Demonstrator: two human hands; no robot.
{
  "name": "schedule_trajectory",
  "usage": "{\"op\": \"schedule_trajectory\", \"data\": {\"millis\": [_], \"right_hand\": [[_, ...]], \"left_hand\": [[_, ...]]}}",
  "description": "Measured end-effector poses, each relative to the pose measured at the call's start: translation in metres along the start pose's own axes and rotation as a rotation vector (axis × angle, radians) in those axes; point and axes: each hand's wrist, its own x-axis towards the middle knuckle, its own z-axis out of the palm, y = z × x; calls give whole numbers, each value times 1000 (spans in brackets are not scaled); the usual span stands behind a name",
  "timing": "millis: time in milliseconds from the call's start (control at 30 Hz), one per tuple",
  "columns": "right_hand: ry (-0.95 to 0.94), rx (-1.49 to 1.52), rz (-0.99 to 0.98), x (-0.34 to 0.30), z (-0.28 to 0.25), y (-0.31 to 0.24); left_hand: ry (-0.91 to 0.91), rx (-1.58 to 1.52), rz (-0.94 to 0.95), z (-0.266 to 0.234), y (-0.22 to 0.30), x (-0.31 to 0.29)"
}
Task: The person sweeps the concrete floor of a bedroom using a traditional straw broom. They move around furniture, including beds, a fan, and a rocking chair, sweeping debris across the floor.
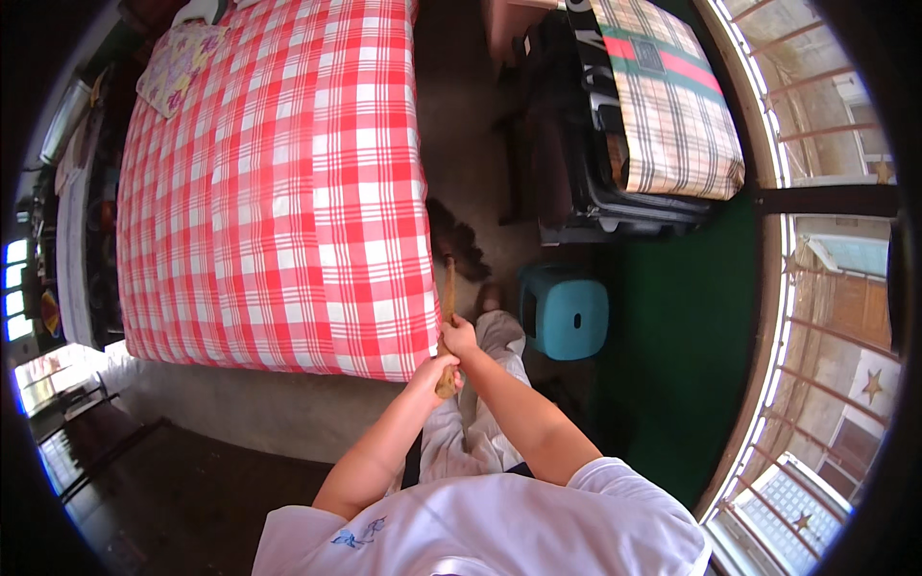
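Note:
Both hands grip a broom with a wooden handle (450, 290), one above the other. Lower down, near the handle's rounded end, my left hand (438, 372) is closed round the wood. My right hand (458, 336) is wrapped round it a little farther along. The dark, bushy broom head (461, 245) rests on the floor beside the bed's right edge, part of it hidden by the bed. A foot (490, 296) shows just behind the bristles.
A bed with a red-and-white checked cover (279, 206) fills the left. To the right stand a blue plastic stool (565, 312) and black suitcases (567, 182) under a plaid sheet (682, 134). A barred window (816, 326) runs along the right wall.

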Motion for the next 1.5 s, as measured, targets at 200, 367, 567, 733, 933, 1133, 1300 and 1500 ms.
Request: {"op": "schedule_trajectory", "data": {"millis": [200, 367, 567, 733, 933, 1133, 1300, 1500], "right_hand": [[-4, -158, -148, -9, -49, -151], [23, -465, -183, 106, -79, -236], [-48, -551, -68, 213, -81, -226], [-138, -529, 12, 140, -60, -255], [-60, -440, -31, 154, -36, -342], [5, -519, -31, 225, -5, -445], [9, -646, -169, 315, 12, -452], [-32, -625, -17, 332, 19, -448]], "left_hand": [[-29, -97, 130, 84, 45, -36], [-171, -295, 122, 152, 117, 40], [-132, -315, 75, 207, 164, 90], [66, -199, 117, 174, 161, 55], [-39, 306, 139, 205, 264, -8], [232, 1196, 574, 239, 369, 12], [409, 1557, 699, 263, 412, 58], [346, 1453, 526, 281, 438, 45]]}}
